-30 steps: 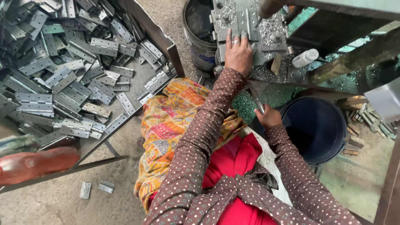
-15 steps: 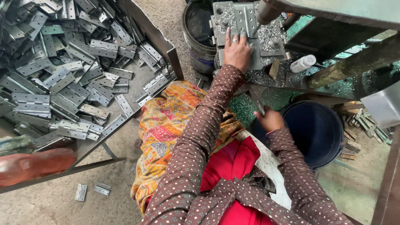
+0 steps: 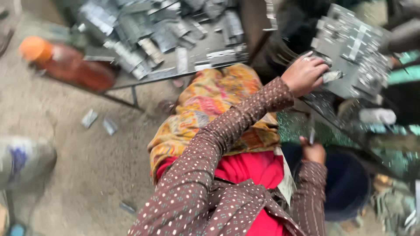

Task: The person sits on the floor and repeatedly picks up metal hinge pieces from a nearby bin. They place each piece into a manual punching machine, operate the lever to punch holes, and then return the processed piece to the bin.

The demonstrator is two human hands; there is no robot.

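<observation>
1. Sleeves (image 3: 227, 144), centre of frame: brown with small white dots.
2. Cloth (image 3: 210, 102) on lap: orange-yellow floral.
3. Garment (image 3: 249, 168): plain red.
4. Bottle (image 3: 65, 63), upper left: orange-red.
5. Bucket (image 3: 345, 183), lower right: dark blue.

You wear a brown long-sleeved top (image 3: 210, 175) dotted all over with small pale spots, and the fabric runs snug down both arms to the wrists. Its front falls open over a bright red garment (image 3: 245, 170) that shows at your middle. Across your lap lies a patterned cloth (image 3: 210, 105) in orange, yellow and pink, creased into soft folds. Your left hand (image 3: 304, 76) and right hand (image 3: 314, 152) are bare, with no gloves.
</observation>
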